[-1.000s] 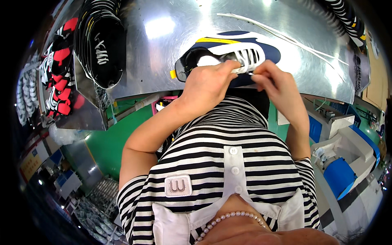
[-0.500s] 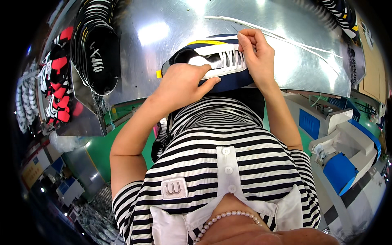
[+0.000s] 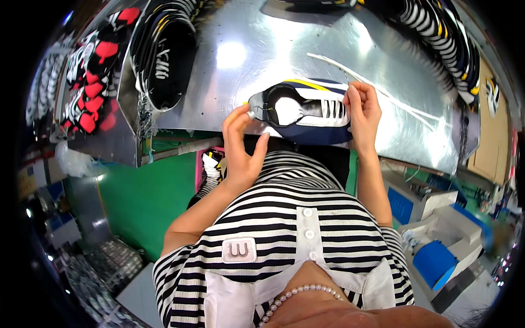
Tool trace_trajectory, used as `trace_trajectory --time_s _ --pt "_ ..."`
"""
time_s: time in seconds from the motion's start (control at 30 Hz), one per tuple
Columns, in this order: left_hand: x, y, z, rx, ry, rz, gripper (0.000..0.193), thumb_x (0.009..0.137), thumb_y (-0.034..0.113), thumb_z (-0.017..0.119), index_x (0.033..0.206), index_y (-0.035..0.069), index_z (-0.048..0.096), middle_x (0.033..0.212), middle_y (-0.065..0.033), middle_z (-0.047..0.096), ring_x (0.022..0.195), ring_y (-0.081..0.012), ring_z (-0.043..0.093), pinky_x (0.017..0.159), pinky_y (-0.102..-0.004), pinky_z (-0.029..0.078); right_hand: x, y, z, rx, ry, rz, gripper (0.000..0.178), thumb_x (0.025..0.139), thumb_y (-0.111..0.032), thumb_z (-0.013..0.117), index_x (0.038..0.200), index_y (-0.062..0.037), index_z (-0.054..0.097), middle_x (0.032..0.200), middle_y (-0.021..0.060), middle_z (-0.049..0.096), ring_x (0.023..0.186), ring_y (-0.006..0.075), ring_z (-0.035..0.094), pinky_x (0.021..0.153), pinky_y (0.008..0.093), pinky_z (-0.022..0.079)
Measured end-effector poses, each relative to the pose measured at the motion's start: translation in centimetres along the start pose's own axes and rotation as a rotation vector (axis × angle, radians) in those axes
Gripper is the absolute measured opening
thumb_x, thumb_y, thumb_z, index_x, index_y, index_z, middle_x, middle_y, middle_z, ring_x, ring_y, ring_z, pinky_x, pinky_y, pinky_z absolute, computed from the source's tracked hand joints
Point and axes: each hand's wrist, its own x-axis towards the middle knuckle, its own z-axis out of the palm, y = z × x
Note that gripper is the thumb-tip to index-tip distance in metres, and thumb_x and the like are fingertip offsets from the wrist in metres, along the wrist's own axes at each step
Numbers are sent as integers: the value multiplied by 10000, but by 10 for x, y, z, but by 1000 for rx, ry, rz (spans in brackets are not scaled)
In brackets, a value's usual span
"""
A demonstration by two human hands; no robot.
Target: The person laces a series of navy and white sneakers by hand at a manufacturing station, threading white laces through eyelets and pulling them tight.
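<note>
A navy shoe upper (image 3: 314,133) with white lacing, a yellow stripe and a pale insert in its opening lies flat on the metal table, heel to the left. At its heel is my left hand (image 3: 240,142), thumb spread away from the fingers. Those fingertips are close to the grey heel lining; whether they touch it I cannot tell. My right hand (image 3: 363,112) is at the toe end of the lacing, thumb and forefinger pinched together. Out of that pinch sticks a thin dark metal tool (image 3: 346,77), most of it hidden. Long white laces (image 3: 383,97) lie beyond the hand.
Nested black shoe uppers (image 3: 172,71) stand at the table's left, with red, black and white uppers (image 3: 93,90) beyond. A row of striped uppers (image 3: 437,38) lines the far right. Cardboard (image 3: 495,142) borders the right edge. A machine with a blue cover (image 3: 436,265) stands lower right.
My left hand has moved off the upper's opening to its heel, and its fingers have spread. My right hand stays pinched by the lacing. The whole view has shifted.
</note>
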Motion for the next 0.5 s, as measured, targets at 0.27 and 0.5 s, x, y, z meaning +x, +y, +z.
trace_trajectory --time_s 0.27,0.5 --pt "8 -7 7 -907 -129 -858 396 943 128 630 1285 10 468 1177 -89 572 1093 -175 554 895 -303 469 -2 0 -7 8 -14 -19 114 981 -96 553 1008 11 581 768 1 576 691 42 491 611 189 380" --pt "20 -23 15 -1497 -493 -898 401 916 245 660 1226 8 566 1085 -77 655 939 -175 618 862 -329 504 10 -6 -10 228 -12 -15 114 997 -127 541 1037 -23 567 723 -3 556 556 19 366 497 180 276"
